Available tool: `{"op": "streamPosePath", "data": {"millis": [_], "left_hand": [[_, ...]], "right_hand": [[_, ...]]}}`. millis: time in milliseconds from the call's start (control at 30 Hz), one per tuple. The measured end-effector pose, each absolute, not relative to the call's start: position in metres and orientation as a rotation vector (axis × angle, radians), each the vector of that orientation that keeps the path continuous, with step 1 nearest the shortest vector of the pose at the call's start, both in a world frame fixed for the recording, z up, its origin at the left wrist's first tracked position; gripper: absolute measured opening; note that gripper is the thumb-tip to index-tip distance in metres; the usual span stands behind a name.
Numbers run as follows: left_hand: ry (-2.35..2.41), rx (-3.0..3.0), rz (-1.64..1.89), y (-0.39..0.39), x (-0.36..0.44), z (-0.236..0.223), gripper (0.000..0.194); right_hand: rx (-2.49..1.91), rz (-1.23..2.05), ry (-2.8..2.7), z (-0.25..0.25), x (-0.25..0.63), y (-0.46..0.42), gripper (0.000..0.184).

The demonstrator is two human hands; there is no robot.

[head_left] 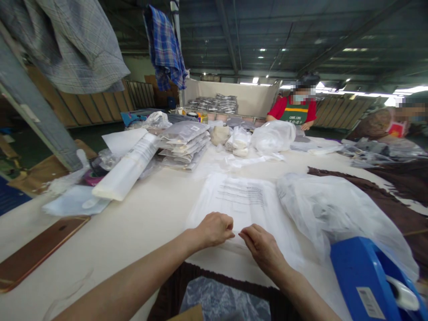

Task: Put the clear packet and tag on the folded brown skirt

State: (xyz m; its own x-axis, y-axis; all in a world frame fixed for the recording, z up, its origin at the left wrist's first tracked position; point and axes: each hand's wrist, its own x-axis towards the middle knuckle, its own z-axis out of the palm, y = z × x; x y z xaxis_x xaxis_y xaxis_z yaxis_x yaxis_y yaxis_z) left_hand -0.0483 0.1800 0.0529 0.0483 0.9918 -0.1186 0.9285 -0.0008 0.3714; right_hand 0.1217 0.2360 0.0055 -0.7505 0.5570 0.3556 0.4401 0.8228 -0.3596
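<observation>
A flat stack of clear plastic bags (217, 191) with printed lines of text lies on the table in front of me. Over its near part, my left hand (216, 228) is closed, thumb and fingers pinched together. My right hand (262, 245) is pinched too, its fingertips a small gap away from the left ones. Any thin film between the fingers is too faint to make out. Below my wrists, at the table's near edge, are dark brown cloth (177, 285) and a crinkled clear plastic piece (224, 296).
On the right are a blue tape dispenser (359, 272), a crumpled plastic bag (334, 205) and brown fabric (394, 209). To the left lie a phone (40, 249) and a plastic roll (127, 167). Packed garments (183, 142) are piled behind. A co-worker (294, 107) stands across the table.
</observation>
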Motion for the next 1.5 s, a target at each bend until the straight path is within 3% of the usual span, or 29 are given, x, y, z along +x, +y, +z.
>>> {"op": "streamPosePath", "data": {"millis": [133, 400, 833, 1167, 1300, 1500], "left_hand": [[1.937, 2.197, 0.162, 0.176, -0.042, 0.049, 0.01], [2.105, 2.391, 0.018, 0.159, -0.082, 0.043, 0.022], [2.335, 2.318, 0.267, 0.106, -0.111, 0.047, 0.017], [2.653, 1.454, 0.684, 0.075, -0.128, 0.04, 0.016], [2.47, 0.944, 0.986, 0.079, -0.126, 0.032, 0.027], [1.997, 0.45, 1.521, 0.092, -0.122, 0.02, 0.014]], "right_hand": [[-0.628, 0.228, -2.534, 0.006, 0.121, 0.235, 0.017], [-0.566, -0.09, -2.535, 0.002, 0.144, 0.239, 0.022], [-0.918, -0.312, -2.406, -0.004, 0.188, 0.254, 0.019], [-1.254, 0.282, -2.097, -0.008, 0.201, 0.239, 0.009], [-1.389, 0.707, -1.762, -0.007, 0.197, 0.232, 0.02], [-1.215, 1.356, -1.208, -0.003, 0.192, 0.232, 0.038]]}}
